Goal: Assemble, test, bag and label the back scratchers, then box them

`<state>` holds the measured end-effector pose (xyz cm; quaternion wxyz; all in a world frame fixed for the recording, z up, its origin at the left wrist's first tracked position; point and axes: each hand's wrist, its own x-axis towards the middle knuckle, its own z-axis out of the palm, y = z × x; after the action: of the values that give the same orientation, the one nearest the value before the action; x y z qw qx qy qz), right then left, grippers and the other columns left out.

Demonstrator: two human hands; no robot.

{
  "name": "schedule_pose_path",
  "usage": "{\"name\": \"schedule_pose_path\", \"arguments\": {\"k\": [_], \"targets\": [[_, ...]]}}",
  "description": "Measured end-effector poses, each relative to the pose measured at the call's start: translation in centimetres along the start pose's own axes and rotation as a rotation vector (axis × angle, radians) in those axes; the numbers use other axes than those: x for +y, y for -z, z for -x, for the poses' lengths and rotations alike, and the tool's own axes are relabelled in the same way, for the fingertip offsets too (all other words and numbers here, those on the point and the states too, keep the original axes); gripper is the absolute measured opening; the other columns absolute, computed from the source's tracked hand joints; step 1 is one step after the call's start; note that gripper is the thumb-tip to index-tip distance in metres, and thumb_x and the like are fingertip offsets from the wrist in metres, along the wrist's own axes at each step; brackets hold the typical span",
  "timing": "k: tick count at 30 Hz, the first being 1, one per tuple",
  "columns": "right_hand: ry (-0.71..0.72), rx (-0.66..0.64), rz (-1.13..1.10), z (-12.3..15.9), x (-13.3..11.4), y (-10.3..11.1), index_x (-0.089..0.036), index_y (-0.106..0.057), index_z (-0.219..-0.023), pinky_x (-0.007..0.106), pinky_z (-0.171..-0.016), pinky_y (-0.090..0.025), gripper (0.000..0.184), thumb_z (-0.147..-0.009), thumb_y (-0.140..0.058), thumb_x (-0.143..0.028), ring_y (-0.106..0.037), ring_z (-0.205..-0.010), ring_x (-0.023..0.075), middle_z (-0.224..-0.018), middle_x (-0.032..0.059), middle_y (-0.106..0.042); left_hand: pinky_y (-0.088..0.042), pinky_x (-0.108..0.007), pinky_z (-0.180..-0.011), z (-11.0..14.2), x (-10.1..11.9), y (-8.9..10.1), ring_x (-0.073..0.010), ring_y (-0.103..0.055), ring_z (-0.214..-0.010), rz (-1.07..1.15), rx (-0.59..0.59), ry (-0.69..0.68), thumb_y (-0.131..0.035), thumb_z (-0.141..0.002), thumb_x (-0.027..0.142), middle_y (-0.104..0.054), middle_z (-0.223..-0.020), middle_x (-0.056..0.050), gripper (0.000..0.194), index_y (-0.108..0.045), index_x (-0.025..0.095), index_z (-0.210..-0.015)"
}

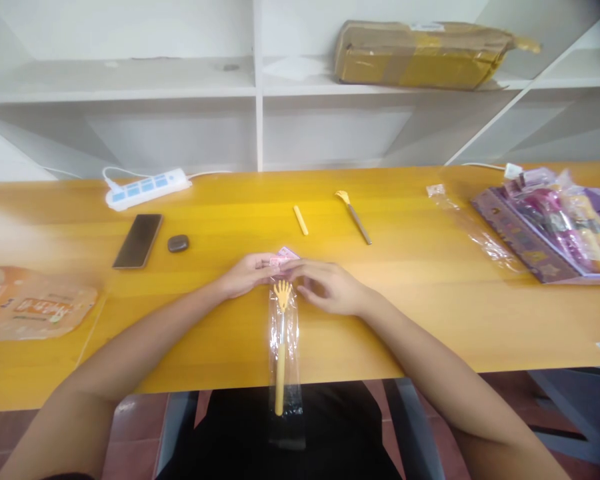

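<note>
In the head view, a clear plastic bag (291, 363) with a pink header card (286, 255) hangs over the table's front edge. Inside lies a yellow hand-shaped back scratcher (281, 373), its hand end up near my fingers and its handle towards my body. My left hand (250, 275) is closed on the card at the bag's top. From the other side my right hand (327, 283) grips the same card with its fingertips. Beyond my hands lie a yellow stick-like handle (301, 220) and an unwrapped back scratcher (355, 217) with a dark shaft.
A phone (138, 241), a small dark case (178, 243) and a power strip (149, 189) are at left, near an orange bag (40, 307). An empty wrapper (480, 233) and a purple box (525, 243) of wrapped items stand right. A taped carton (420, 57) sits on the shelf.
</note>
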<state>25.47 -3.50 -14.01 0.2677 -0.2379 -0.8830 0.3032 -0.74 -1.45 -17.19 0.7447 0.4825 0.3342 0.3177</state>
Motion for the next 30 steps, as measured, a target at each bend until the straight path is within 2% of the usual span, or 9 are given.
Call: {"name": "schedule_pose_path", "arguments": {"k": [3, 6, 13, 18, 22, 27, 30], "targets": [[-0.023, 0.001, 0.019, 0.0, 0.0, 0.0, -0.024, -0.069, -0.122, 0.041, -0.1, -0.064, 0.025, -0.1, -0.061, -0.016, -0.074, -0.12, 0.0229, -0.145, 0.0085, -0.07, -0.059, -0.039, -0.1, 0.0, -0.2, 0.1, -0.0261, -0.078, -0.113, -0.02, -0.005, 0.001, -0.09, -0.086, 0.043, -0.081, -0.125, -0.018, 0.045, -0.081, 0.015, -0.12], [0.002, 0.022, 0.04, 0.0, 0.0, 0.0, -0.024, -0.069, -0.117, 0.04, -0.103, -0.062, 0.021, -0.1, -0.06, -0.015, -0.073, -0.121, 0.0222, -0.143, 0.0074, -0.071, -0.06, -0.038, -0.098, -0.1, -0.4, 0.2, -0.0257, -0.079, -0.111, -0.043, -0.005, -0.01, -0.089, -0.087, 0.044, -0.081, -0.123, -0.018, 0.044, -0.081, 0.015, -0.119], [0.027, 0.066, 0.083, -0.1, -0.2, 0.1, -0.023, -0.067, -0.118, 0.039, -0.104, -0.061, 0.023, -0.099, -0.057, -0.014, -0.075, -0.118, 0.0205, -0.132, 0.0062, -0.077, -0.06, -0.035, -0.094, 0.0, 0.1, -0.2, -0.0236, -0.08, -0.103, -0.086, -0.002, -0.009, -0.094, -0.08, 0.043, -0.083, -0.116, -0.016, 0.046, -0.082, 0.015, -0.115], [0.013, 0.081, 0.099, 0.0, -0.1, 0.3, -0.023, -0.066, -0.116, 0.035, -0.101, -0.061, 0.02, -0.1, -0.057, -0.015, -0.076, -0.117, 0.0193, -0.13, 0.0057, -0.078, -0.06, -0.034, -0.092, 0.1, 0.3, -0.4, -0.023, -0.08, -0.102, -0.096, 0.013, 0.012, -0.092, -0.082, 0.04, -0.083, -0.115, -0.015, 0.041, -0.083, 0.015, -0.112], [-0.012, 0.073, 0.123, 0.2, 0.0, 0.6, -0.023, -0.066, -0.113, 0.031, -0.089, -0.06, 0.019, -0.099, -0.055, -0.016, -0.076, -0.099, 0.0166, -0.127, 0.0044, -0.078, -0.06, -0.033, -0.09, 0.0, 0.1, -0.4, -0.0218, -0.079, -0.099, -0.09, 0.026, 0.019, -0.093, -0.081, 0.037, -0.083, -0.113, -0.014, 0.038, -0.083, 0.014, -0.11], [-0.049, 0.09, 0.207, 0.4, 0.1, 0.9, -0.023, -0.067, -0.107, 0.028, -0.07, -0.05, 0.014, -0.102, -0.054, -0.023, -0.065, -0.071, 0.0141, -0.098, 0.0028, -0.077, -0.06, -0.035, -0.091, 0.1, 0.5, -0.5, -0.0236, -0.08, -0.1, -0.055, 0.025, 0.031, -0.093, -0.08, 0.036, -0.084, -0.113, -0.015, 0.038, -0.083, 0.014, -0.109], [-0.07, 0.121, 0.276, 0.4, 0.5, 1.1, -0.021, -0.064, -0.091, 0.028, -0.064, -0.04, 0.021, -0.106, -0.051, -0.029, -0.055, -0.063, 0.0137, -0.077, 0.0011, -0.068, -0.06, -0.035, -0.093, 0.2, 0.5, -0.5, -0.0251, -0.08, -0.105, -0.058, 0.023, 0.037, -0.093, -0.081, 0.036, -0.083, -0.116, -0.016, 0.041, -0.082, 0.016, -0.115]]}}
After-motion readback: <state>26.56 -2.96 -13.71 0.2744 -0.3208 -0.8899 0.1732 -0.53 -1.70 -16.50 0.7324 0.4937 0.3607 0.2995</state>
